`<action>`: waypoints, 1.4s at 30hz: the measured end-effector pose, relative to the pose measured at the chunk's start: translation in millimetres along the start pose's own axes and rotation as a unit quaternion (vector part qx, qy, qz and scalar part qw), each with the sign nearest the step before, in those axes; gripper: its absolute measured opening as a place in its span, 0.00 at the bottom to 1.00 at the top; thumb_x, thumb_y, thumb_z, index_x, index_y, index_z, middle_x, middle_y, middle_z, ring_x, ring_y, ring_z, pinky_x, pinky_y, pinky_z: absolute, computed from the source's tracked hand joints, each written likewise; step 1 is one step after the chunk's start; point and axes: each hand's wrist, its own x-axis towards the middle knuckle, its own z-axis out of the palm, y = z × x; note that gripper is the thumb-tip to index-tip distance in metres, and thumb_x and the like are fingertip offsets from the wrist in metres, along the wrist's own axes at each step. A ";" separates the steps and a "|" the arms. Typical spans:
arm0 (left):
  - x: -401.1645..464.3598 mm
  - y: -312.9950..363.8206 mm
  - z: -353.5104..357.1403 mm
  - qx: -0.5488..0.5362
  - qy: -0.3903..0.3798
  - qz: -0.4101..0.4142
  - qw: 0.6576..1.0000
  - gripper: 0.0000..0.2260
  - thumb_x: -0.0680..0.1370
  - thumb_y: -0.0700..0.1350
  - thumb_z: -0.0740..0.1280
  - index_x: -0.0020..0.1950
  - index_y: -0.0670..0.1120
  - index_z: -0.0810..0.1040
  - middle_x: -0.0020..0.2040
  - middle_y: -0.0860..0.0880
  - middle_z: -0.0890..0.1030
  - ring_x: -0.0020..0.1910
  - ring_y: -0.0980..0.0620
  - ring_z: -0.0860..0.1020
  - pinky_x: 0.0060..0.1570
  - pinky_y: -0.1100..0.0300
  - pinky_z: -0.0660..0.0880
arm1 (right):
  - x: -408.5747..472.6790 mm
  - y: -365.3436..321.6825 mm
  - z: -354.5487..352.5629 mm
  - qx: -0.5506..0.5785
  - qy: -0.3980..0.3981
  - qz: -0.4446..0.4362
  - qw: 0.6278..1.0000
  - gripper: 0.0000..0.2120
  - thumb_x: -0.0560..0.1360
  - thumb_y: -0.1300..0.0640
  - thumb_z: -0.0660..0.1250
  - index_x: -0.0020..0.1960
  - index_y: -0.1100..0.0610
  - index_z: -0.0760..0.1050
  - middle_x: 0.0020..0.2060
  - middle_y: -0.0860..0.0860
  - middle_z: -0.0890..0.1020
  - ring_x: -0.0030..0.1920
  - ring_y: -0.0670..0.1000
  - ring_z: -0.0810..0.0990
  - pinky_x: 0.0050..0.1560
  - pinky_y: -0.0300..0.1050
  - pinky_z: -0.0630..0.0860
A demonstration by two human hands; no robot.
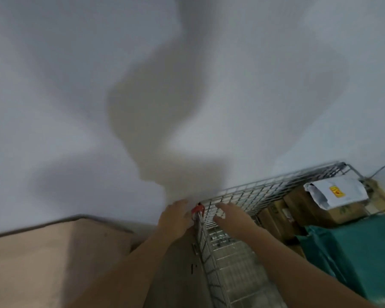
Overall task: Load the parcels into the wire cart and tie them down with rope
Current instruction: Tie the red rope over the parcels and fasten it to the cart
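While hands flank wire cart [265,190] corner, cardboard boxes [298,207] inside (white mailer [336,193] atop).

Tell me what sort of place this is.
Probably a parcel storeroom or sorting corner: a wire cart against a plain white wall, holding cardboard boxes and a white mailer bag.

Your left hand [176,215] and right hand [230,215] sit at the wire cart [265,192] corner, by a red rope [197,208], probably; blurred. Cardboard parcels [298,210] inside.
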 end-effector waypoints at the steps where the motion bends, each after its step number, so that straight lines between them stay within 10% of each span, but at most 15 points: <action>1: 9.5 -4.3 10.3 -0.002 -0.010 0.000 1.000 0.23 0.83 0.54 0.60 0.78 0.49 0.65 0.75 0.47 0.71 0.71 0.44 0.70 0.69 0.52 0.66 | 11.2 -0.8 8.8 0.006 -0.006 0.004 1.000 0.28 0.81 0.42 0.61 0.78 0.49 0.64 0.73 0.56 0.71 0.71 0.58 0.71 0.69 0.52 0.69; 11: 68.0 -24.2 74.8 -0.171 -0.041 -0.026 0.984 0.19 0.84 0.47 0.63 0.75 0.46 0.70 0.72 0.45 0.75 0.69 0.44 0.74 0.64 0.59 0.68 | 77.7 -9.5 80.1 0.167 -0.025 0.030 0.985 0.23 0.79 0.59 0.62 0.74 0.47 0.69 0.52 0.53 0.82 0.39 0.48 0.81 0.37 0.36 0.73; 18: 80.6 -18.2 72.6 -0.112 -0.030 -0.030 0.993 0.06 0.81 0.50 0.66 0.54 0.49 0.77 0.51 0.47 0.83 0.51 0.44 0.81 0.51 0.50 0.77 | 79.7 -2.1 97.3 0.186 -0.044 0.037 0.981 0.31 0.80 0.57 0.60 0.80 0.42 0.56 0.58 0.55 0.82 0.45 0.50 0.80 0.37 0.36 0.71; 24: 70.1 3.6 43.1 0.076 0.017 0.117 0.990 0.08 0.81 0.50 0.64 0.58 0.53 0.81 0.55 0.50 0.82 0.55 0.48 0.78 0.52 0.55 0.72 | 67.0 4.3 80.5 0.225 0.032 0.044 0.973 0.30 0.79 0.54 0.66 0.79 0.52 0.61 0.62 0.55 0.79 0.59 0.56 0.80 0.55 0.46 0.77; 29: 59.0 29.3 23.5 0.187 -0.011 0.248 0.951 0.12 0.80 0.53 0.66 0.61 0.52 0.82 0.57 0.51 0.82 0.58 0.48 0.77 0.57 0.53 0.70 | 58.4 12.1 63.7 0.224 0.049 0.021 0.973 0.30 0.79 0.52 0.68 0.78 0.52 0.63 0.55 0.56 0.82 0.49 0.52 0.81 0.50 0.46 0.77; 42: 47.9 21.3 44.9 0.259 -0.027 0.198 0.945 0.14 0.82 0.49 0.62 0.67 0.54 0.78 0.64 0.50 0.79 0.62 0.47 0.75 0.61 0.51 0.73 | 66.8 16.9 100.7 0.244 0.017 0.026 0.969 0.11 0.80 0.56 0.63 0.60 0.56 0.78 0.55 0.56 0.84 0.56 0.58 0.82 0.51 0.45 0.75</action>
